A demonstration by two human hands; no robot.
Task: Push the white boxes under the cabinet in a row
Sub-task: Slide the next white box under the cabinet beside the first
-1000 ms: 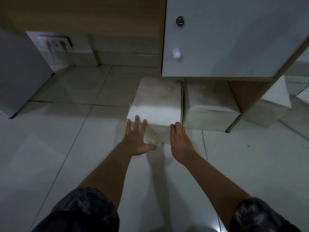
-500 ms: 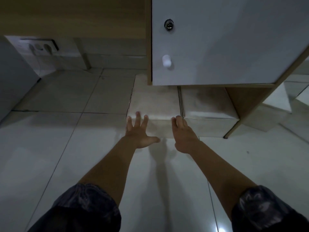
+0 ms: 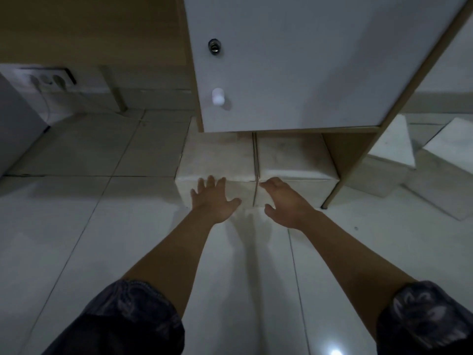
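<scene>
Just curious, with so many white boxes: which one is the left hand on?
The leftmost box, sticking out past the left edge of the cabinet; the left hand lies flat on its front. The other boxes sit further right.

White boxes [image 3: 217, 160] fill the gap under the cabinet [image 3: 307, 60]; the floor [image 3: 89, 213] leftward lies open.

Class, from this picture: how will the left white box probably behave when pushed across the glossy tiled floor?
The left white rectangular box likely slides easily: the glossy tiled floor looks smooth. Low and broad, it should not tip. Its crisp edges under the left hand suggest stiffness.
</scene>
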